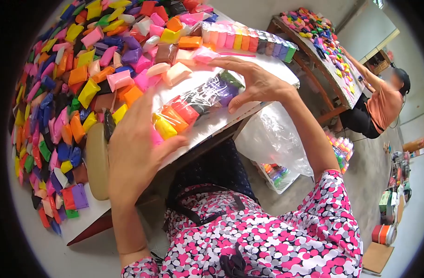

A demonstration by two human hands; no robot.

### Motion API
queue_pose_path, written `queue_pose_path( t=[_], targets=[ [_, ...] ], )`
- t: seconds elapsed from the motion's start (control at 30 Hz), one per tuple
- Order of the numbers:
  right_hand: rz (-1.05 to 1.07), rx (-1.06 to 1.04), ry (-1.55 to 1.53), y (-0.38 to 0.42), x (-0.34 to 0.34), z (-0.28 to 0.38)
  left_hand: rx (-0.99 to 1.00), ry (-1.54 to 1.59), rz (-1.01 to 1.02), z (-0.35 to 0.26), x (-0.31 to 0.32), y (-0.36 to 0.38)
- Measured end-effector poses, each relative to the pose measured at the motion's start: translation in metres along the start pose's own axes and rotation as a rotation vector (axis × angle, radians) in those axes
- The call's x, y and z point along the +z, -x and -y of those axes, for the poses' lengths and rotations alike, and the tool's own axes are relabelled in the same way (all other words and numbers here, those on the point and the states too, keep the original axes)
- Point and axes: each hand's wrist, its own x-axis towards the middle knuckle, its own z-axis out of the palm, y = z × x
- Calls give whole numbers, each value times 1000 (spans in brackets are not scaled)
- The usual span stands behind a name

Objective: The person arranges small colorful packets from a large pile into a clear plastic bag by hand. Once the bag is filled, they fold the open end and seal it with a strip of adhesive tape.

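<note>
A clear bag of coloured packets (200,99) lies on the white table near its front edge, with yellow and red packets at one end and purple and green at the other. My left hand (140,143) is at the yellow end, its thumb stretched out and its fingers apart from the thumb. Around the purple and green end curves my right hand (253,81), thumb and fingers spread. A second filled bag (249,41) lies farther back along the table. Loose wrapped packets (86,92) in many colours are heaped beside my left hand.
An olive oblong object (97,162) lies by the heap. Below the table edge are a clear plastic bag (274,134) and a white basket (281,183) with coloured packs. Another person (383,104) works at a second table (309,55) at the upper right.
</note>
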Motion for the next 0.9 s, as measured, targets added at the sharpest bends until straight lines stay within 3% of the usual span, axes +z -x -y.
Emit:
queue_pose_path(
  t=[0.13, 0.23, 0.33, 0.43, 0.57, 0.6, 0.77, 0.9],
  targets=[
    [103, 75, 44, -10, 7, 1, 110, -35, 75, -1, 32, -25],
    [65, 72, 128, -5, 13, -4, 6, 0, 128, 4, 28, -28],
    [-13, 91, -206, 1, -1, 1, -9, 52, 96, 16, 28, -28],
    [-37, 189, -173, 5, 9, -7, -42, 67, 110, 15, 28, -31],
    [-15, 330, -193, 7, 8, 1, -205, 146, 284, 6, 17, -39],
    [-1, 341, -195, 7, 3, 1, -158, 141, 219, 7, 18, -38],
    [-57, 198, -256, 17, -4, 3, 66, 146, 19, 2, 7, -27],
    [40, 143, -98, 0, 10, 7, -120, 68, 268, 20, 18, -28]
  ],
)
